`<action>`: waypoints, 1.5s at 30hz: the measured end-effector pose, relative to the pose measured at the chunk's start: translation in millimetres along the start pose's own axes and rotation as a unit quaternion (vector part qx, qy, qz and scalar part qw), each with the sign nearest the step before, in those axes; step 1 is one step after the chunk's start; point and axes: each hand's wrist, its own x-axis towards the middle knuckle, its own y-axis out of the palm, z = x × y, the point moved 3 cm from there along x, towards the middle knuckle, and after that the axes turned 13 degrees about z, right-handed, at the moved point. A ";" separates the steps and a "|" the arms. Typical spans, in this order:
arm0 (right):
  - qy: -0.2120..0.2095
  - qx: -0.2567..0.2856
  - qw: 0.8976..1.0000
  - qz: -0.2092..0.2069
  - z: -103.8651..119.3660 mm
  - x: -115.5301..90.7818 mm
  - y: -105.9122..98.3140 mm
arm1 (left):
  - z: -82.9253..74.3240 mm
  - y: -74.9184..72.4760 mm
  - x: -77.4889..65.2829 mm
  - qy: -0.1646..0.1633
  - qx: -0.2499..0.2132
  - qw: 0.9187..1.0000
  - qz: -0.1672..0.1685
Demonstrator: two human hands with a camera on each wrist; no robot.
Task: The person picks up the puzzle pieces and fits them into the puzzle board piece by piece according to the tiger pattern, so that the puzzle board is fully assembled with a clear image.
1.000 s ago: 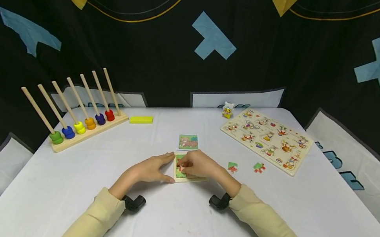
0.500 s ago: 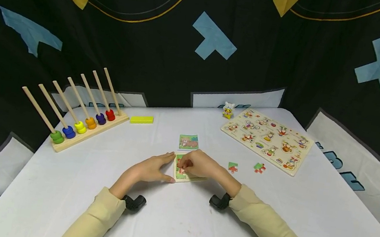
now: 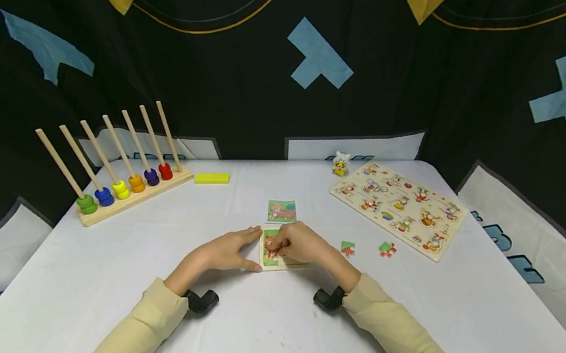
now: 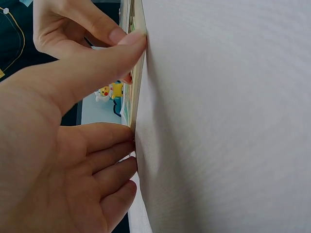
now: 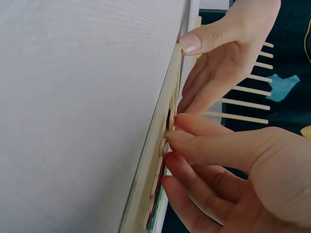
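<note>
A small wooden puzzle tray [image 3: 283,268] with red and green picture pieces lies on the white table in the head view. My left hand [image 3: 223,250] touches its left side with nearly straight fingers, and the thumb rests at the near left corner. Over the tray, my right hand [image 3: 301,243] pinches a puzzle piece between thumb and forefinger, low against the picture. That piece is mostly hidden by the fingers; the right wrist view shows the fingertips [image 5: 181,137] at the edge of the pieces [image 5: 156,182]. Two loose puzzle pieces, one nearer [image 3: 348,248] and one farther [image 3: 387,249], lie to the right.
A picture card [image 3: 281,211] lies just beyond the tray. Farther back are a yellow block [image 3: 212,178], a rack of pegs [image 3: 139,197] with coloured rings, a small figurine [image 3: 340,163] and a large wooden puzzle board [image 3: 398,208].
My right fingers have shifted slightly over the tray, working at the same spot of the picture. The left hand stays against the tray's side; the loose pieces stay put.
</note>
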 end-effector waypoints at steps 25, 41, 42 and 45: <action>-0.002 0.035 0.999 -0.022 -9.5 3.4 1.5 | -0.9 -0.2 0.2 0.005 0.004 1.000 -0.002; -0.002 0.008 1.000 0.005 -11.0 -2.1 -3.9 | -0.7 0.2 1.2 0.008 0.000 1.000 -0.003; -0.003 0.009 1.000 0.008 -11.2 -4.2 -6.8 | -0.4 0.4 1.5 0.007 0.002 1.000 -0.003; -0.007 0.018 1.000 0.010 -12.3 -13.7 -19.3 | -0.3 0.6 2.7 0.004 0.008 1.000 -0.007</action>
